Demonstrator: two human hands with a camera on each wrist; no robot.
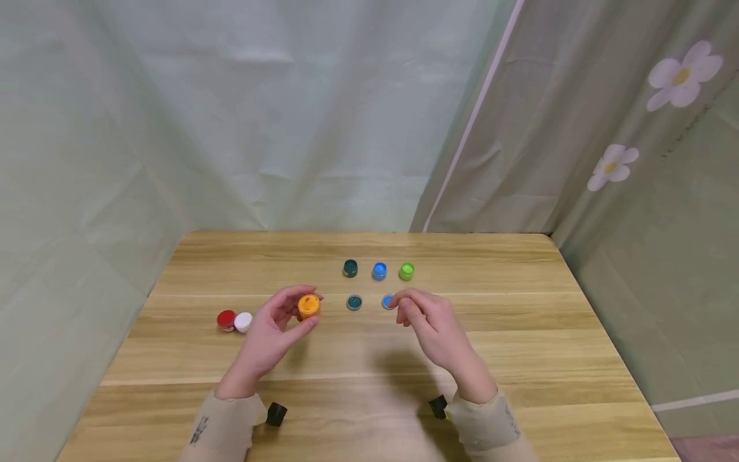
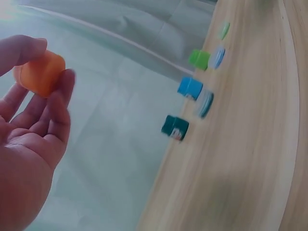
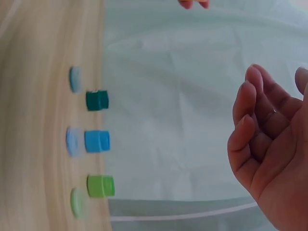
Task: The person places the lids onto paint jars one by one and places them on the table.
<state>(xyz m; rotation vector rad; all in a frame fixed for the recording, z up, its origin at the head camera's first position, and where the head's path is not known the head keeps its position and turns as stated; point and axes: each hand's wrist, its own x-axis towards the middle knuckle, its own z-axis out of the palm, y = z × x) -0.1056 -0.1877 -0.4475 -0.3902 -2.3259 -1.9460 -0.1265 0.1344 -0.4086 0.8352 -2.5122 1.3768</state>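
Note:
My left hand (image 1: 268, 333) holds a small orange paint jar (image 1: 308, 305) above the table, pinched between thumb and fingers. Its orange top faces the head camera; I cannot tell whether a lid is on it. My right hand (image 1: 439, 327) hovers over the table with loosely bent fingers, and nothing shows in it. Below its fingertips lies a blue lid (image 1: 387, 301), partly hidden. A dark green jar (image 1: 350, 268), a blue jar (image 1: 379, 271) and a light green jar (image 1: 407, 271) stand uncovered in a row behind. In front of the dark green one lies a dark green lid (image 1: 355, 302).
A red-topped jar (image 1: 226, 320) and a white-topped jar (image 1: 243, 322) stand together left of my left hand. The light green lid (image 3: 76, 203) shows in the wrist views. Curtains (image 1: 323, 115) hang behind the wooden table (image 1: 346, 410).

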